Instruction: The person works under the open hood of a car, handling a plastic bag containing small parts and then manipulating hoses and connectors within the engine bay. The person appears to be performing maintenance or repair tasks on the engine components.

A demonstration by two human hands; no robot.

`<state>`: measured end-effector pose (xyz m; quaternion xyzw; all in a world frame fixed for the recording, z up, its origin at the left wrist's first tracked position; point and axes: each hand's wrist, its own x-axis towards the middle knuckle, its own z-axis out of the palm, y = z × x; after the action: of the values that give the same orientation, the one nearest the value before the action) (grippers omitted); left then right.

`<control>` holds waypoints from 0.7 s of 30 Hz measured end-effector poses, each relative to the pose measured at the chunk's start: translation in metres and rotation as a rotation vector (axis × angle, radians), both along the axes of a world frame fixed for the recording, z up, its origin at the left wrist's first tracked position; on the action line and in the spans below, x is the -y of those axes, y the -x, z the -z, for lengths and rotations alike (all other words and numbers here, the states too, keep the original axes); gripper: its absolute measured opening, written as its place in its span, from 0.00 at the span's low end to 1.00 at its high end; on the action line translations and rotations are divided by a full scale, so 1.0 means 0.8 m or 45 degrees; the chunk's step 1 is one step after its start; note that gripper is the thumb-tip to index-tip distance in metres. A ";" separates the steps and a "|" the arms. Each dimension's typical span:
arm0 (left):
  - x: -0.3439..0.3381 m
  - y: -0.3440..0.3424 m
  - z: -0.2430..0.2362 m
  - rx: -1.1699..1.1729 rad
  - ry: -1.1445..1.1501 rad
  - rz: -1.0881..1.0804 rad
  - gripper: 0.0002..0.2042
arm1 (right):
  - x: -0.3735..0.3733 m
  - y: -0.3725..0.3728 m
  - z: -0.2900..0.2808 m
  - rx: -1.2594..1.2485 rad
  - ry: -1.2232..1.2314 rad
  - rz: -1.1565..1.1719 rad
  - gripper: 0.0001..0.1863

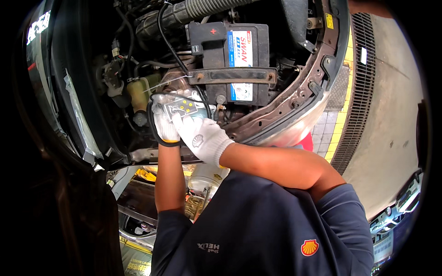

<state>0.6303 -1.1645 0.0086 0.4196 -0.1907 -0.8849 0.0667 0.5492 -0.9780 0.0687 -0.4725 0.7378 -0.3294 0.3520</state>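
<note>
Both my hands wear white knit gloves and meet at a handheld battery tester (188, 106), a dark-faced unit with yellow buttons in what looks like clear plastic wrap. My left hand (166, 126) is closed round its left side. From the right, my right hand (202, 138) grips its near edge, the fingertips on its face; some fingers are hidden. A black cable (152, 120) loops round my left hand. Just beyond stands the car battery (260, 50), black with a white, blue and red label, under a metal hold-down bracket (235, 75). A red plus marks its terminal cover (207, 37).
A yellowish fluid reservoir (137, 94) with a grey cap is left of my hands. A ribbed air hose (212, 8) crosses the far side. The brown body frame (281, 103) curves along the right. Beyond it lies a floor drain grate (357, 92); a white drum (205, 177) stands below.
</note>
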 end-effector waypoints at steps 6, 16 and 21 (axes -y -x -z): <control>0.029 -0.026 0.070 -0.228 0.016 -0.036 0.26 | 0.024 -0.009 0.031 -0.232 0.131 0.151 0.29; 0.022 -0.016 -0.002 0.274 0.913 0.288 0.19 | 0.026 0.026 0.022 -0.296 -0.219 -0.098 0.11; 0.018 0.005 -0.069 0.147 0.826 0.758 0.29 | 0.036 0.027 0.013 -0.385 -0.365 -0.204 0.11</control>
<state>0.6262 -1.1790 0.0635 0.3526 -0.5745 -0.7350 -0.0736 0.5278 -1.0070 0.0585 -0.5186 0.7817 -0.1175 0.3259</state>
